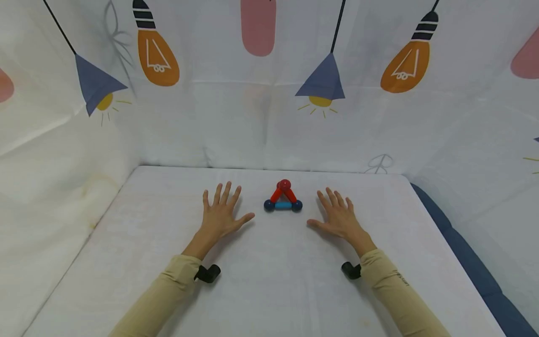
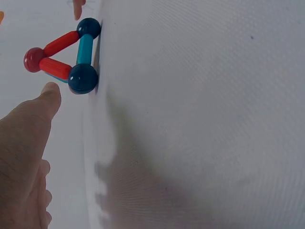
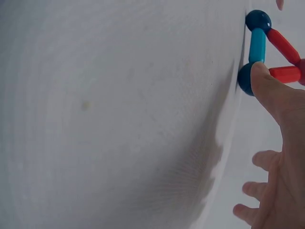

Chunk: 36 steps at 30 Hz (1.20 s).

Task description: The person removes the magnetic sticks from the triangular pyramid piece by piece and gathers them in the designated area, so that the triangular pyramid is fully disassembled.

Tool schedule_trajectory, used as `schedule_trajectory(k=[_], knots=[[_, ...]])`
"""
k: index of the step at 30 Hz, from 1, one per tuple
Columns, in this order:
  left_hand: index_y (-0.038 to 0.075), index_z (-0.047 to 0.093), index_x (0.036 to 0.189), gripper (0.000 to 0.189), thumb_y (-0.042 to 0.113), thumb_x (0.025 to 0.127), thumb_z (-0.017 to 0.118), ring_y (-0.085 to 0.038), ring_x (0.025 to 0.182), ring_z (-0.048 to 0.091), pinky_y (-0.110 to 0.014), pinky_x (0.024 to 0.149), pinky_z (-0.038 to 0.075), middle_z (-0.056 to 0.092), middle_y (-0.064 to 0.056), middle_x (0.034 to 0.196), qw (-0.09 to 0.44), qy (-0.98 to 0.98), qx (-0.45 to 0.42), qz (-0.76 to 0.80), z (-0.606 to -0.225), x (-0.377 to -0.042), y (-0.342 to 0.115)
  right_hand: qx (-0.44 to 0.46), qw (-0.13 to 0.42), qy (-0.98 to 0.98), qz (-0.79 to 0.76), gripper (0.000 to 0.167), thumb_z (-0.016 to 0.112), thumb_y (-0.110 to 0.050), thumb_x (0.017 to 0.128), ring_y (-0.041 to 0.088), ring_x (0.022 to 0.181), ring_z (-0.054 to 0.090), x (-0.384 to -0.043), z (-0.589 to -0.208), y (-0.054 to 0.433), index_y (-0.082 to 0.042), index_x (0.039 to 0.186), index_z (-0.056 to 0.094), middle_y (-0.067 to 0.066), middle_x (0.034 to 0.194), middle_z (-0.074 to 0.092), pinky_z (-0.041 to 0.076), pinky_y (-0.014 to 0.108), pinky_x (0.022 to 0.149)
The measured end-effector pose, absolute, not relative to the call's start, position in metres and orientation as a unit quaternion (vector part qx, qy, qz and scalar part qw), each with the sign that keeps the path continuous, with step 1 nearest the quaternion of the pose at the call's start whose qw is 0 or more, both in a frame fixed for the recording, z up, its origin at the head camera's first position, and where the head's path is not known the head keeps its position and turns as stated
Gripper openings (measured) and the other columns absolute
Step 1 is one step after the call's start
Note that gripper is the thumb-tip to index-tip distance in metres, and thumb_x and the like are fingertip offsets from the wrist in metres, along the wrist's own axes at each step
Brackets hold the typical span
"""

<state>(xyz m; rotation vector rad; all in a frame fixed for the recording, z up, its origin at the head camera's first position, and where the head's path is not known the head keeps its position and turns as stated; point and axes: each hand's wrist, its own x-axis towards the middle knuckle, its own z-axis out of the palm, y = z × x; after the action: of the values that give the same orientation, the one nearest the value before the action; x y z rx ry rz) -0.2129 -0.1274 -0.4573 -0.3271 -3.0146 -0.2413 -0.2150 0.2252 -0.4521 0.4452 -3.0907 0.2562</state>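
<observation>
A small ball-and-rod construction toy (image 1: 283, 205) stands on the white table between the two hands. Red rods rise from dark blue balls to a red ball (image 1: 285, 184) at the top, and a light blue rod (image 2: 85, 49) joins the blue balls along its front base. To its left, my left hand (image 1: 219, 217) is spread with straight fingers and holds nothing. On the other side my right hand (image 1: 340, 220) is likewise spread and holding nothing. In the right wrist view, the right thumb (image 3: 269, 88) overlaps one blue ball; the head view shows a gap between them.
The white tabletop (image 1: 269, 281) has its far edge against a white cloth wall (image 1: 227, 126) printed with lamps and bulbs. Beyond the right table edge lies a dark blue padded item (image 1: 467, 257). Each wrist wears a small black camera (image 1: 208, 274).
</observation>
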Motion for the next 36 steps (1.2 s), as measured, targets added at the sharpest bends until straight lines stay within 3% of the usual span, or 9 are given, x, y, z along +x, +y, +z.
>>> schedule_trajectory(k=[20, 27, 32, 36], knots=[[0.023, 0.019, 0.152, 0.093, 0.078, 0.08, 0.04, -0.034, 0.147, 0.007, -0.064, 0.111, -0.003, 0.012, -0.01, 0.159, 0.05, -0.99, -0.109, -0.072, -0.459, -0.214, -0.126, 0.135, 0.009, -0.987, 0.084, 0.096, 0.059, -0.066, 0.079, 0.044, 0.141, 0.016, -0.212, -0.453, 0.226, -0.011, 0.15, 0.024, 0.02, 0.156, 0.016, 0.01, 0.067, 0.109], [0.024, 0.018, 0.152, 0.088, 0.075, 0.083, 0.04, -0.032, 0.147, 0.007, -0.063, 0.111, -0.002, 0.013, -0.009, 0.159, 0.052, -0.987, -0.122, -0.095, -0.457, -0.215, -0.117, 0.169, 0.009, -0.974, 0.152, 0.085, 0.06, -0.054, 0.084, 0.043, 0.139, 0.023, -0.215, -0.452, 0.22, -0.01, 0.149, 0.027, 0.02, 0.154, 0.022, 0.017, 0.066, 0.108], [0.021, 0.025, 0.15, 0.076, 0.062, 0.09, 0.045, -0.031, 0.144, 0.021, -0.063, 0.112, 0.007, 0.027, -0.009, 0.155, 0.084, -0.971, -0.168, -0.148, -0.451, -0.218, -0.096, 0.183, 0.011, -0.954, 0.236, 0.071, 0.06, -0.041, 0.09, 0.038, 0.138, 0.029, -0.221, -0.452, 0.201, -0.013, 0.148, 0.029, 0.016, 0.151, 0.031, 0.025, 0.063, 0.107], [0.018, 0.03, 0.148, 0.066, 0.05, 0.093, 0.049, -0.03, 0.136, 0.037, -0.058, 0.111, 0.023, 0.039, -0.01, 0.148, 0.103, -0.954, -0.202, -0.196, -0.446, -0.224, -0.076, 0.189, 0.028, -0.938, 0.29, 0.063, 0.058, -0.035, 0.093, 0.033, 0.134, 0.039, -0.228, -0.454, 0.183, -0.013, 0.145, 0.032, 0.013, 0.146, 0.04, 0.034, 0.057, 0.106]])
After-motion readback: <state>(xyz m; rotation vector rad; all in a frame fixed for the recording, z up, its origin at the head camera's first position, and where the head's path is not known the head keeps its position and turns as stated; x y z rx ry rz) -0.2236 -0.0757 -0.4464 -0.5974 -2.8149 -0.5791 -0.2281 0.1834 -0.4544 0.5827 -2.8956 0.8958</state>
